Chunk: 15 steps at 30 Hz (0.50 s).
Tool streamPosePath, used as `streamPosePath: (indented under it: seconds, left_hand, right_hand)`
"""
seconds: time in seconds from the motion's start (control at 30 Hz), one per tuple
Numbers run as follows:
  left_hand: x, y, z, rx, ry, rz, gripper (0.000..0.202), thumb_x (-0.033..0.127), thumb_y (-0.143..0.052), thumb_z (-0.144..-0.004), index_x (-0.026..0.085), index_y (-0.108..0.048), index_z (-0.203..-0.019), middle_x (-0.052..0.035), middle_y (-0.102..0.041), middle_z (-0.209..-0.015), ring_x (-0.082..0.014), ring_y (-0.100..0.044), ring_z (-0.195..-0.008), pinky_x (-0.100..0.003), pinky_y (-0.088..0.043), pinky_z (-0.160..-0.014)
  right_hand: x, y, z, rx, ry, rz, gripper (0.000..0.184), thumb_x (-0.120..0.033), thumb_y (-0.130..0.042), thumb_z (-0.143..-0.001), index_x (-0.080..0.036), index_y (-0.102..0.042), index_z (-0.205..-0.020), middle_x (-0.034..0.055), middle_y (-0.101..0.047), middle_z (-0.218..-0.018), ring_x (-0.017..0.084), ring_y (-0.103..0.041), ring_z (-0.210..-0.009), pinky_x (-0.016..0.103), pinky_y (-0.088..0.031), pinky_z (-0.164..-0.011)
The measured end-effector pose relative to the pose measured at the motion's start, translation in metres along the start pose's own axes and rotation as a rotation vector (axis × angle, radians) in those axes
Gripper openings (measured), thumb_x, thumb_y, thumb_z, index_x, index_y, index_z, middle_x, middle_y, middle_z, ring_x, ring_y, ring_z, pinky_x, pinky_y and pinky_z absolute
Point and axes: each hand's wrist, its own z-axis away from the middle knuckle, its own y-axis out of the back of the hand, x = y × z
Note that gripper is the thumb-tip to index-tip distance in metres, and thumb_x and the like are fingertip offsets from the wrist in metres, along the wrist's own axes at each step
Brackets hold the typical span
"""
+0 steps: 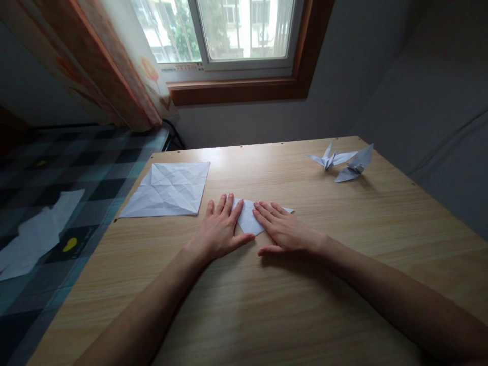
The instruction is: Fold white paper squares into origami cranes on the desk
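Observation:
A small folded piece of white paper (248, 217) lies flat on the wooden table, with one pointed tip showing to the right. My left hand (221, 227) rests open on its left side, fingers stretched forward and thumb near the paper's lower corner. Over its right side lies my right hand (285, 229), also open, its fingers flat on the paper and its thumb on the wood. Both hands hide parts of the paper, so its full outline cannot be seen.
On the table (244, 305), a creased white sheet (171, 189) lies at the back left. Two folded paper cranes, one nearer (354, 169) and one farther (328, 158), stand at the back right. Left of the table, loose white paper (34, 239) lies on a checked bed cover (114, 147).

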Motion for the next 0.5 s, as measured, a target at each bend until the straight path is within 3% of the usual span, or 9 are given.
streamPosePath:
  seconds: [0.27,0.5]
  left_hand:
    - [-0.003,-0.003,0.0,-0.006,-0.014,-0.001,0.094,0.075,-0.039,-0.083,0.013,-0.026,-0.151,-0.024,-0.019,-0.157,-0.0393,-0.016,-0.146,-0.057,-0.016,-0.114]
    - [-0.001,0.0,0.0,-0.033,0.011,-0.011,0.096,0.077,-0.04,-0.08,0.012,-0.029,-0.15,-0.0228,-0.022,-0.156,-0.0398,-0.018,-0.145,-0.057,-0.016,-0.114]
  right_hand:
    - [0.003,-0.001,0.003,-0.052,0.013,-0.068,0.099,-0.077,-0.034,-0.087,-0.002,-0.025,-0.15,0.0231,-0.02,-0.155,0.032,-0.018,-0.146,0.049,-0.018,-0.119]
    - [0.018,0.007,0.019,-0.115,-0.152,-0.038,0.098,-0.076,-0.033,-0.087,-0.001,-0.024,-0.15,0.0232,-0.021,-0.155,0.032,-0.018,-0.146,0.048,-0.02,-0.118]
